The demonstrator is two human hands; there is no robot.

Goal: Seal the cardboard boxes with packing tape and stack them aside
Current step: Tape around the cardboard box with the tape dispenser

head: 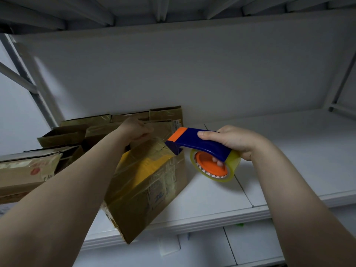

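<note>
Head view: sealing station on a white shelf [289,151].

(a) Cardboard box [146,182]: brown, with a yellow panel on top and wrapped in glossy clear tape. It sits toward the left of the shelf, turned at an angle. Its near corner reaches past the shelf's front edge.

(b) Left hand [135,130]: reaches over the box to its far upper edge. The fingers [143,134] are curled down over that edge and grip the box.

(c) Right hand [235,141]: holds a tape dispenser [194,140] just right of the box. The thumb lies along the blue handle, and the other fingers [218,162] are wrapped underneath, their tips showing inside the orange core. The orange-tipped head of the dispenser points left and meets the box's upper right corner.

(d) Roll of clear tape [234,170]: mounted on the dispenser below the handle, raised off the shelf surface.

(e) Other cardboard boxes [63,134]: worn and taped, grouped at the shelf's back left corner behind the first box. One more [25,170], bearing a red mark, lies at the left edge.

(f) Upper shelf [173,8]: grey underside with ribs, overhead.
</note>
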